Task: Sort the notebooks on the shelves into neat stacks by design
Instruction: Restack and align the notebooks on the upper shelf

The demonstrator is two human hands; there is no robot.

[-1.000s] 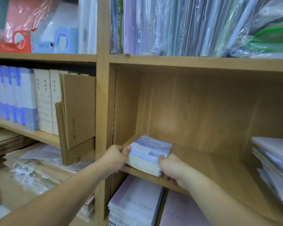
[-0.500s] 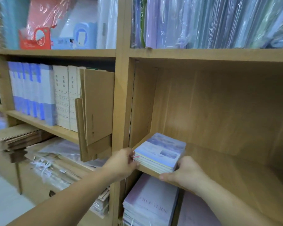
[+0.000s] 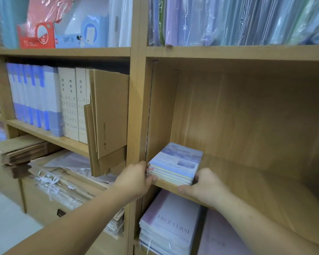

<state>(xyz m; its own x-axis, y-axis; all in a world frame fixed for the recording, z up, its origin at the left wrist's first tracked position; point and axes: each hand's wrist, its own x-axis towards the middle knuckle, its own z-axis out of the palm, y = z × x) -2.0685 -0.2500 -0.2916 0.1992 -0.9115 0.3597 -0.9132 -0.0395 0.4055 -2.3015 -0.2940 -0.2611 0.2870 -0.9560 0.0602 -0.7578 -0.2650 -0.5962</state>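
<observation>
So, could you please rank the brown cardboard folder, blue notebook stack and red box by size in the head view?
1. Brown cardboard folder
2. Blue notebook stack, though nearer the camera
3. Red box

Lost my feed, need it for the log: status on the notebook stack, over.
Left grip and right grip hold stack by its sides. Stack flat on shelf, front left corner. Side wall close at left.
</observation>
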